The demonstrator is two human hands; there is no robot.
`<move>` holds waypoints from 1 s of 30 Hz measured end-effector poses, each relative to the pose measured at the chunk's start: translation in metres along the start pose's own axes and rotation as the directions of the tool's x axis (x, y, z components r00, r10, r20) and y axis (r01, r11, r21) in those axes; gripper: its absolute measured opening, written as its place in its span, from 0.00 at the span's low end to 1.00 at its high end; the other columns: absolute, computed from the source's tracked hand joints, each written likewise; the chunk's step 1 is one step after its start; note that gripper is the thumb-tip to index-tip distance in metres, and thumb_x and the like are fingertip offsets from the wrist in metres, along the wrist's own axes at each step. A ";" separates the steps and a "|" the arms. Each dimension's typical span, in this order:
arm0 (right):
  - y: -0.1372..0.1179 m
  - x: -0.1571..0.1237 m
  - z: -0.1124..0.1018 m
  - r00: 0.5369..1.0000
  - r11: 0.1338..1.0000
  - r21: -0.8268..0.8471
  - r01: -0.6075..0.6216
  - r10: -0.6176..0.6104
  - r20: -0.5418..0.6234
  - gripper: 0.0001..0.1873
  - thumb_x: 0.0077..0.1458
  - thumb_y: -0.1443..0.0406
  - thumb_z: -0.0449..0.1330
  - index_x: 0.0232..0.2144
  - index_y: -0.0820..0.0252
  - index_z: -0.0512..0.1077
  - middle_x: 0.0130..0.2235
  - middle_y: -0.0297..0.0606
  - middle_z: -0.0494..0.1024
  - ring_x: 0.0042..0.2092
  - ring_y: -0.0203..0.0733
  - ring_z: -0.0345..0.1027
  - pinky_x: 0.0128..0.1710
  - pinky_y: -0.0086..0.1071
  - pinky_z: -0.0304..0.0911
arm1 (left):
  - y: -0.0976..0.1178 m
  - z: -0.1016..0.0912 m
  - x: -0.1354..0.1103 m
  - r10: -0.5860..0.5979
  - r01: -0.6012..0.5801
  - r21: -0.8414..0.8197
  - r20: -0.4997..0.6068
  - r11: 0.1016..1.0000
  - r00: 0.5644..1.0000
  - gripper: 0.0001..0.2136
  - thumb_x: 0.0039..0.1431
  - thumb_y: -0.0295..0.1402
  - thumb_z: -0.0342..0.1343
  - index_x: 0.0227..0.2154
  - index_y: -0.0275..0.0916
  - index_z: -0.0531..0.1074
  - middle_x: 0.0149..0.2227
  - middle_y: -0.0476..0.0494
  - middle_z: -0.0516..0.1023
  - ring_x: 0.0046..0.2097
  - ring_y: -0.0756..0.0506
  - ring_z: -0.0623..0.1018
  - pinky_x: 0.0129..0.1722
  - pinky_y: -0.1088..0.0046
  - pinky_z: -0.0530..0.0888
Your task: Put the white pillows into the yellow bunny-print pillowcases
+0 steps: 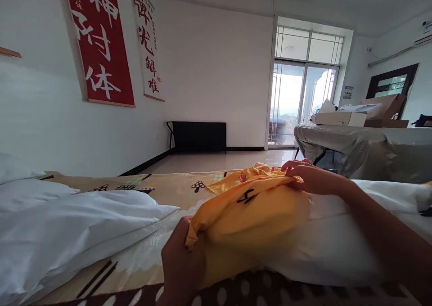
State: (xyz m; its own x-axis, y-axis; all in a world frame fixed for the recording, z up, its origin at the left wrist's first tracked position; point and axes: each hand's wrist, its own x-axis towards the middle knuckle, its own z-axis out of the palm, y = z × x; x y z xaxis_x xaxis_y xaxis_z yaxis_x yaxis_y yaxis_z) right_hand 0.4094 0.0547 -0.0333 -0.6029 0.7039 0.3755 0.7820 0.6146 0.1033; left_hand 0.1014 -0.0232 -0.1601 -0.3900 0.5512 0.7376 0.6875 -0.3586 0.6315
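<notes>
Left hand (184,256): fingers curled, gripping bunched end of yellow cloth (259,220) | right hand (299,175): fingertips pinching its far edge | cloth partly covers white pillow (334,243), on patterned sheet (178,184) | even pull should limit bunching

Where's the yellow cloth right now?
Head view, lower middle: the yellow cloth is held between the left hand and the right hand, with a white pillow showing at its right side.
</notes>
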 end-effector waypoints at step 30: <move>-0.071 -0.103 -0.012 0.880 0.912 -0.242 0.331 -0.391 -0.269 0.13 0.57 0.65 0.55 0.20 0.51 0.65 0.21 0.31 0.69 0.22 0.36 0.62 0.27 0.33 0.58 | -0.019 0.000 0.019 -0.287 0.321 -0.556 0.150 0.767 0.946 0.08 0.45 0.34 0.54 0.16 0.37 0.68 0.24 0.50 0.68 0.29 0.49 0.66 0.27 0.76 0.64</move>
State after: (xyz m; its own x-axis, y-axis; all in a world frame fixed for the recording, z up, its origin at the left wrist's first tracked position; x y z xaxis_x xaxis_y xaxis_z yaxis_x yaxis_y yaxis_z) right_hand 0.4181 -0.0660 -0.0680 -0.7940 0.2834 0.5378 0.5517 0.7076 0.4416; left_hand 0.0807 -0.0052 -0.1581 -0.4744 0.7376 0.4805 0.0613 -0.5169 0.8539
